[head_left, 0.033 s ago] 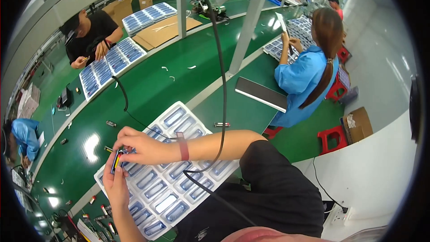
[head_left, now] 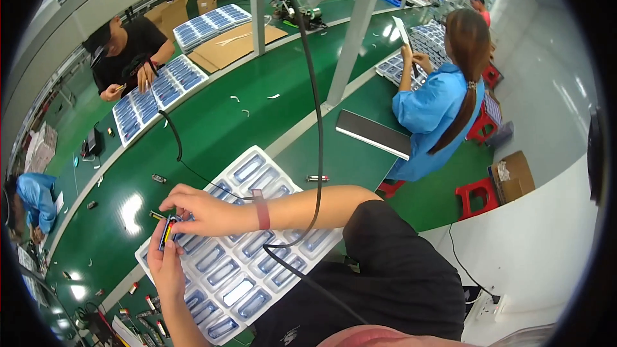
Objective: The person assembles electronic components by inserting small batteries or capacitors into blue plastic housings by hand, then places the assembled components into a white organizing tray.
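Note:
My left hand (head_left: 165, 265) holds up a small, narrow dark case with a yellow strip and a bit of red (head_left: 167, 232), gripped between thumb and fingers. My right hand (head_left: 200, 211) reaches across from the right, its thumb and fingertips at the case's upper end, the index finger arched above. Under both hands lies a white moulded tray (head_left: 222, 242) with rows of oblong pockets, many showing bluish clear plastic shapes. Beside the right fingertips is a thin yellowish piece (head_left: 156, 215), partly hidden.
A black cable (head_left: 315, 90) hangs down across the tray and my right forearm. Small cylindrical parts (head_left: 151, 315) lie in a heap at lower left. A dark flat panel (head_left: 373, 133) rests on the bench near a person in blue (head_left: 434, 106). Across sits a person in black (head_left: 138, 45).
My right index finger has straightened a little and lifted away from the case. The left hand keeps its hold, and the whole view has shifted slightly.

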Available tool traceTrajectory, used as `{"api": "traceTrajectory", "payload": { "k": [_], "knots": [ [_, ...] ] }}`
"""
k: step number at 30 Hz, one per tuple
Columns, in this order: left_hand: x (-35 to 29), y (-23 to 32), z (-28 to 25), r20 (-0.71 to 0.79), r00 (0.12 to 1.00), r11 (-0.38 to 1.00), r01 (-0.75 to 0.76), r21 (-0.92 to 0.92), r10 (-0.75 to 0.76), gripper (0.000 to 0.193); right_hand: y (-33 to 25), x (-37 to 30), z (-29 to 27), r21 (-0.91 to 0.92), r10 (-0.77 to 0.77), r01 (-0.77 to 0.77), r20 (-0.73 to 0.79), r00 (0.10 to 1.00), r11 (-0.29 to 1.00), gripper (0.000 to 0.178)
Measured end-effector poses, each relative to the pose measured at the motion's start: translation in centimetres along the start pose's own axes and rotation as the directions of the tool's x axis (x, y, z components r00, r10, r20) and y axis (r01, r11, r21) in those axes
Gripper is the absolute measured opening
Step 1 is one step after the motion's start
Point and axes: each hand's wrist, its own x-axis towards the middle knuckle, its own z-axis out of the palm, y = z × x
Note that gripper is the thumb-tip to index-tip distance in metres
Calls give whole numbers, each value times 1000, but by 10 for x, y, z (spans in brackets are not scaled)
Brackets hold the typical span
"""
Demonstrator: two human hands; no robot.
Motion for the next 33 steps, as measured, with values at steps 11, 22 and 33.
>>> {"api": "traceTrajectory", "payload": {
  "k": [11, 22, 33],
  "knots": [
    [4, 2, -10, 160, 987, 995, 44, -95, -28, 52, 1, 4, -7, 35, 85, -91, 150, 985, 995, 27],
    [-3, 3, -14, -19, 999, 999, 50, 22, -49, 40, 20, 7, 13, 295, 91, -140, 172, 981, 945, 28],
    [15, 7, -5, 108, 991, 995, 82, -63, -75, 40, 15, 7, -4, 379, 255, -287, 135, 958, 880, 36]
  ]
}}
